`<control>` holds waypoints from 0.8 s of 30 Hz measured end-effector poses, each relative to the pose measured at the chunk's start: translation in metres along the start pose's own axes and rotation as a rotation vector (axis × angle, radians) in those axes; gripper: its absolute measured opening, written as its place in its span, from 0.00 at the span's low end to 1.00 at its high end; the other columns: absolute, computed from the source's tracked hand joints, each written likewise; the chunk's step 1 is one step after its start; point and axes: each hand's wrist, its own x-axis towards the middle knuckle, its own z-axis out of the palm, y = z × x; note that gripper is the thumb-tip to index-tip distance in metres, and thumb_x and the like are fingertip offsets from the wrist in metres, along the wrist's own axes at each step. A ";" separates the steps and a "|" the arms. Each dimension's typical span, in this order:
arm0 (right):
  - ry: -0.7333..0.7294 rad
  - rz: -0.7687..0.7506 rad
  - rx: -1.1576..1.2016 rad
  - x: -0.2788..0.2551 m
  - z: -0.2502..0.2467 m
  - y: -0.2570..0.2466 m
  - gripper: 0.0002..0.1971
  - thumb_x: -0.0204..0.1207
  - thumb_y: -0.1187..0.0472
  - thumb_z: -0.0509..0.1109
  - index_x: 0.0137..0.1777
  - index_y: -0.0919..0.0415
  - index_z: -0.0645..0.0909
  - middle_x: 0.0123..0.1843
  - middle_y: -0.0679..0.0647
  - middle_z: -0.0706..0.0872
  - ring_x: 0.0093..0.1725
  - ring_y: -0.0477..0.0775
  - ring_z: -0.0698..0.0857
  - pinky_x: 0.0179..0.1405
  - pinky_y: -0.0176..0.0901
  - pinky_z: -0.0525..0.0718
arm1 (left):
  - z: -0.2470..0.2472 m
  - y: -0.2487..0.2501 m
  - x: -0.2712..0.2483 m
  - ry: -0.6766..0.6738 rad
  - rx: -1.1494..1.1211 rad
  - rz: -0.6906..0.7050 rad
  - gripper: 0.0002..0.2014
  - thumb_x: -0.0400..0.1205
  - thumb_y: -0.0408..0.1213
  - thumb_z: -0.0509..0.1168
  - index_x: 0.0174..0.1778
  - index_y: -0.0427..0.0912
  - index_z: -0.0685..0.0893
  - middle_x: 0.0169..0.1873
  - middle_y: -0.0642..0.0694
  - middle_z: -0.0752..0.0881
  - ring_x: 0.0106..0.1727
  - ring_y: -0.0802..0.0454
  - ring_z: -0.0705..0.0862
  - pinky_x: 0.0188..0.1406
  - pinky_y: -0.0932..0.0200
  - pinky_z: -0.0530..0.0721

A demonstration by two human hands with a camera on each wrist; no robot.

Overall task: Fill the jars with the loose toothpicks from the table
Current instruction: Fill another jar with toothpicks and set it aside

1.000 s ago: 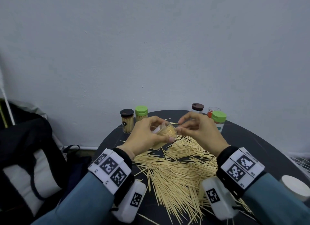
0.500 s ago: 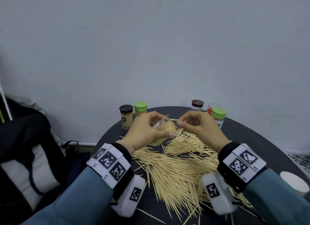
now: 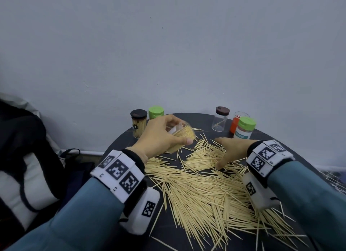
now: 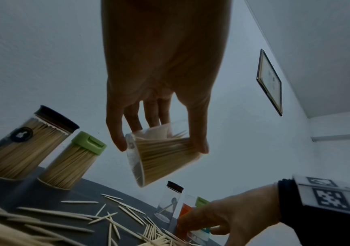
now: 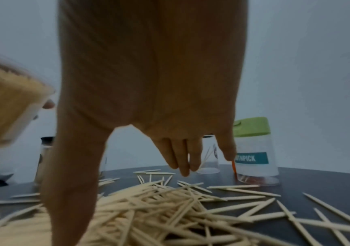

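On table: two capped jars full; left hand holds nearly full jar; right hand, fingers spread, reaching large loose toothpick pile; other jars almost empty.

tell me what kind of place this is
Probably a plain room in a home or office: a small round dark table against a bare pale wall, a framed picture hanging, a black-and-white bag beside it.

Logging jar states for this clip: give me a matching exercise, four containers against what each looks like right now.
Things:
1. black-lidded jar on the left
2. brown-lidded jar at the back
3. jar in the left hand
4. labelled jar on the right

States:
A. tilted, lidless, off the table
B. green lid, upright
C. packed with toothpicks, upright
D. nearly empty, a few toothpicks inside

Pairs: 1-C, 2-D, 3-A, 4-B
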 end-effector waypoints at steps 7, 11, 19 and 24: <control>-0.016 0.027 -0.115 0.009 0.005 -0.005 0.48 0.67 0.45 0.77 0.81 0.59 0.55 0.79 0.58 0.60 0.75 0.59 0.68 0.73 0.55 0.72 | -0.002 0.002 0.004 -0.006 0.024 0.027 0.27 0.68 0.45 0.79 0.63 0.46 0.82 0.47 0.59 0.81 0.50 0.63 0.78 0.43 0.72 0.78; 0.043 0.037 -0.115 0.008 0.006 -0.007 0.47 0.66 0.48 0.78 0.80 0.61 0.57 0.78 0.59 0.63 0.73 0.59 0.71 0.70 0.52 0.75 | -0.002 0.003 0.004 -0.010 0.022 0.028 0.28 0.67 0.45 0.79 0.63 0.45 0.81 0.46 0.60 0.80 0.49 0.64 0.78 0.42 0.72 0.78; -0.019 0.025 -0.047 0.003 0.005 -0.010 0.26 0.72 0.52 0.75 0.68 0.60 0.74 0.65 0.54 0.80 0.62 0.53 0.79 0.61 0.43 0.78 | -0.001 0.005 0.002 -0.024 0.018 0.042 0.28 0.67 0.45 0.79 0.63 0.45 0.82 0.46 0.60 0.80 0.47 0.67 0.77 0.41 0.74 0.77; -0.045 0.013 -0.136 0.000 0.005 -0.016 0.23 0.77 0.51 0.70 0.68 0.62 0.75 0.66 0.56 0.80 0.56 0.53 0.78 0.55 0.42 0.76 | -0.003 0.004 0.002 -0.022 0.019 0.041 0.28 0.67 0.45 0.79 0.63 0.45 0.81 0.50 0.56 0.82 0.52 0.60 0.79 0.43 0.73 0.77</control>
